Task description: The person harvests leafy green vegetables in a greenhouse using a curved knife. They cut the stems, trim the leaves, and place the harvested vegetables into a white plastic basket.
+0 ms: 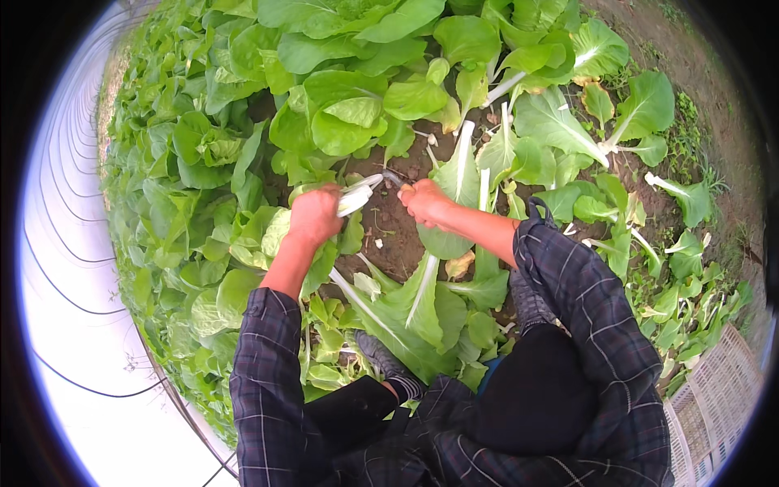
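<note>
My left hand (316, 213) is closed around a leafy green vegetable, whose white stalks (358, 196) point right, toward the middle. The fingers of my right hand (424, 201) wrap the handle of a small curved-blade tool (395, 179), probably a sickle or knife. Its metal tip is at the ends of the white stalks; whether it touches them I cannot tell. Bare brown soil (389, 237) lies below the two hands. Cut leaves with white ribs (420, 298) lie between my feet and the hands.
Dense leafy plants (201, 146) cover the left and the top. Loose leaves (684, 195) and a soil path (712, 91) are at the right. A pale plastic crate (718, 395) stands at lower right. White sheeting with dark hoops (73, 255) borders the far left. My shoes (383, 356) rest among leaves.
</note>
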Motion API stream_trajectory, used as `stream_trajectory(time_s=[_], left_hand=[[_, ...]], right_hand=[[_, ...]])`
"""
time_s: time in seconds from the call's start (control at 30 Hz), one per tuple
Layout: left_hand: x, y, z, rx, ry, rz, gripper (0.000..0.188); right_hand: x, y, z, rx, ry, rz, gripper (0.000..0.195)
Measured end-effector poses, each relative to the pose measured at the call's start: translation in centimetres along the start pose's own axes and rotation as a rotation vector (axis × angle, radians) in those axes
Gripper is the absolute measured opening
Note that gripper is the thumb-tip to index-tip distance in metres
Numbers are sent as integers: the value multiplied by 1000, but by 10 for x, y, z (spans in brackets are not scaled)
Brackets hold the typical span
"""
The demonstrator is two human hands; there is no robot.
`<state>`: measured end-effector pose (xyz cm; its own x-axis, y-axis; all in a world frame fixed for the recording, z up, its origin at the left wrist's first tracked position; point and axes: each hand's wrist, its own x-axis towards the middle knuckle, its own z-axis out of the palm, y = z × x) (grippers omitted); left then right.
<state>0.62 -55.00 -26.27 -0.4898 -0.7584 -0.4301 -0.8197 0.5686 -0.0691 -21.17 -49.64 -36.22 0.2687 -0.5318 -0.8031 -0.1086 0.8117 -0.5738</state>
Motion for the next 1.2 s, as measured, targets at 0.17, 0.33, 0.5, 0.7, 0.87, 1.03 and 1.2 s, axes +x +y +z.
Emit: stream_trajectory(time_s=[0.17,0.33,0.5,0.7,0.87,1.03,1.2], left_hand=[[-6,3,4,21,4,-17,38],[-13,3,-1,26,-36,-78,42],[-30,7,-36,-454,163,-37,36],[-48,38,-46,-1483,-194,-263,41],[-40,67,-42,-1610,-285,-222,40],[-38,83,-53,-1735,-312,-297,40],[-42,89,-58,-1900,-266,-375,40]], right_hand=[[-2,-10,-2,0,-13,-5,34],[-9,-12,-8,-50,-85,48,34],[-65,4,-53,-29,43,-147,29],[-103,14,-72,400,74,-520,29],[-98,7,-66,353,68,-575,33],[-97,1,-72,339,157,-606,28],[-103,-2,-100,252,202,-549,25]])
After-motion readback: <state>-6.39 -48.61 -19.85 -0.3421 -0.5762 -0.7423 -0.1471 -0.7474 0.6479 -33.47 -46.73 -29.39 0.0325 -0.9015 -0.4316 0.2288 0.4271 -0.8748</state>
